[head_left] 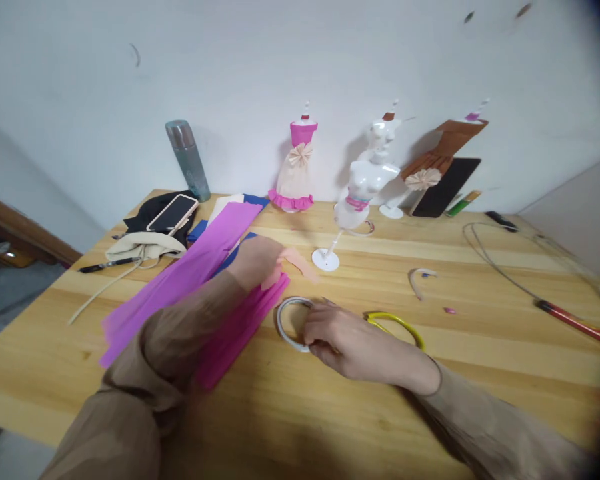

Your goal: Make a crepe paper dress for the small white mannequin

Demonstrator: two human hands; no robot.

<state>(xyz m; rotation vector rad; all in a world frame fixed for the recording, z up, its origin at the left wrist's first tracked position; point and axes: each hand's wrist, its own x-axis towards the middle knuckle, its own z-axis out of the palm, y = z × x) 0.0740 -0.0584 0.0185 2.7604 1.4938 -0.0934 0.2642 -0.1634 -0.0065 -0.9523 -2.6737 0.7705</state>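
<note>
My left hand (260, 261) is closed at a strip of peach crepe paper (300, 262), which sticks out past its fingertips. Below that hand lies bright pink crepe paper (237, 337), with a long purple crepe sheet (190, 267) and some blue paper to its left. My right hand (337, 339) has its fingers closed on the near right edge of a white roll of tape (283, 325) lying on the table. Yellow-handled scissors (400, 321) lie just behind my right wrist, partly hidden. A bare white mini mannequin (363, 187) with a pink band at its waist stands behind both hands.
Along the wall stand a pink-and-cream dressed mannequin (300, 157), a brown-dressed mannequin (450, 147), a dark tablet (447, 188) and a bottle (189, 160). A phone (173, 213) rests on a pouch at left. A red-handled tool (577, 323) with a cord lies right.
</note>
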